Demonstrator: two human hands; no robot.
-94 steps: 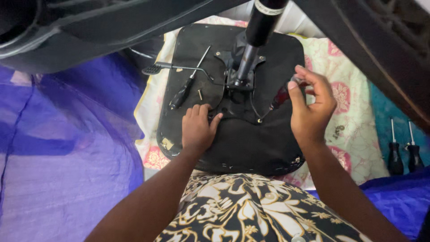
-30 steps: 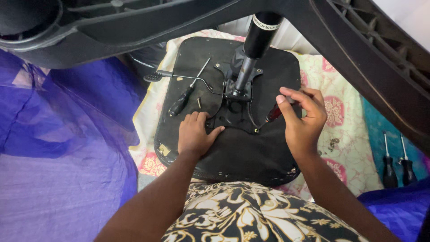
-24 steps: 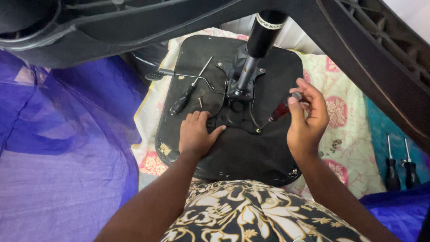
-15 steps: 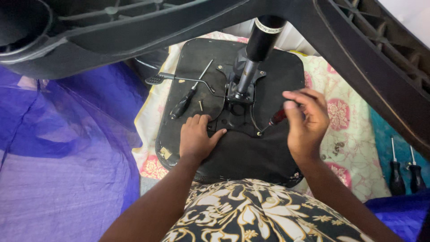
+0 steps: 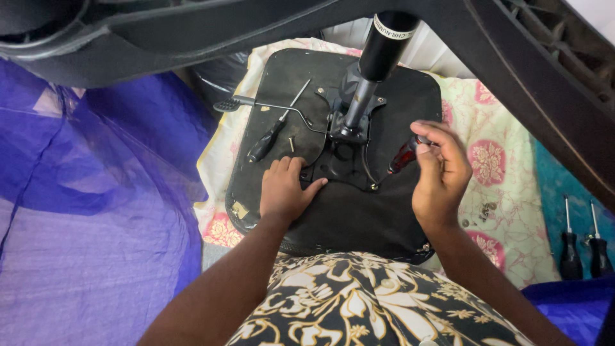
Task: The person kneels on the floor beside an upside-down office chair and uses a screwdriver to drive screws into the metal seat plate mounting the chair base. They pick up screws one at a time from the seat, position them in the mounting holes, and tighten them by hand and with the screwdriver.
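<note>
both forearms are bare — no sleeves, watch or rings show on the left hand (image 5: 286, 191) or right hand (image 5: 440, 172); a black garment (image 5: 359, 301) with cream-and-gold flowers covers the lap.

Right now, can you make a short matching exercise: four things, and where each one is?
Things:
1. left hand
2. right hand
3. black screwdriver
4. two screwdrivers

Places:
A. lying loose on the seat base, beside the lever
B. far right, on teal cloth
C. flat on the seat base
D. gripping a red screwdriver

Pairs: 1-C, 2-D, 3-A, 4-B
</note>
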